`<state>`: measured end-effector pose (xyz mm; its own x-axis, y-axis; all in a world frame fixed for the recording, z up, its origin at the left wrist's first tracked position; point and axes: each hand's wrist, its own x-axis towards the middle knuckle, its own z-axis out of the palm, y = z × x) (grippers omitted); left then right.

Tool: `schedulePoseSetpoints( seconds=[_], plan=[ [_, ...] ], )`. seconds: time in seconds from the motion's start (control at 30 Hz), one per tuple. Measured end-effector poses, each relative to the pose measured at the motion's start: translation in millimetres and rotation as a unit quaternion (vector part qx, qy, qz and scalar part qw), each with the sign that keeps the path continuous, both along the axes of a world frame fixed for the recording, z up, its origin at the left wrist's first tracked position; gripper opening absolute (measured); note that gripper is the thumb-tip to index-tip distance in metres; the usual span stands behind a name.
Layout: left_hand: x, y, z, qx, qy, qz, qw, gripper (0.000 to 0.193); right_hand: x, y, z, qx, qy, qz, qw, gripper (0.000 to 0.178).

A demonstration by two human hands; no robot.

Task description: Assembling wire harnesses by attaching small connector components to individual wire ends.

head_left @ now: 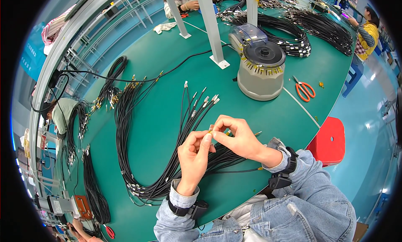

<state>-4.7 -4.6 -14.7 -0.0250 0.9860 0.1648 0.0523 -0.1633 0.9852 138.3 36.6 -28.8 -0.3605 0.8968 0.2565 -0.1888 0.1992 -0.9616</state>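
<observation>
One small tip [211, 128] sits mid-frame, pointing up, pinched by the left hand [195, 155] and right hand [239, 137], both just as near; black cables [157, 191] lie under them.

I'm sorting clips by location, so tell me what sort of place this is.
Most likely a cable-assembly workshop: bundles of black cables lie on a green worktable, which also holds a round-topped machine ringed with yellow strips and orange-handled cutters.
</observation>
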Motion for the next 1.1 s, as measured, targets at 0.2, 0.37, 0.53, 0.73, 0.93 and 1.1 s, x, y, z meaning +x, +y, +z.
schedulePoseSetpoints(
  seconds=[0.2,0.37,0.53,0.73,0.93,1.1],
  plan=[
    [-2,-1,0,-0.005,0.03,0.024,0.999,0.015,1,0,2,-0.008,-0.013,0.008,1.0,0.012],
    [-8,1,-1,-0.048,-0.057,0.027,0.997,0.017,1,-2,7,0.016,-0.066,-0.006,0.998,0.012],
    [-9,3,7,-0.081,-0.122,0.044,0.988,0.018,5,3,0,-0.054,-0.019,0.032,0.998,0.019],
    [-5,2,2,-0.067,-0.114,0.033,0.991,0.018,0,2,-2,-0.077,0.035,0.065,0.994,0.019],
    [-5,2,0,-0.071,-0.114,0.024,0.991,0.018,2,2,-2,-0.043,0.012,0.043,0.998,0.014],
    [-9,1,5,-0.106,-0.137,-0.004,0.985,0.018,1,1,-1,-0.008,0.006,0.019,1.0,0.016]
  ],
)
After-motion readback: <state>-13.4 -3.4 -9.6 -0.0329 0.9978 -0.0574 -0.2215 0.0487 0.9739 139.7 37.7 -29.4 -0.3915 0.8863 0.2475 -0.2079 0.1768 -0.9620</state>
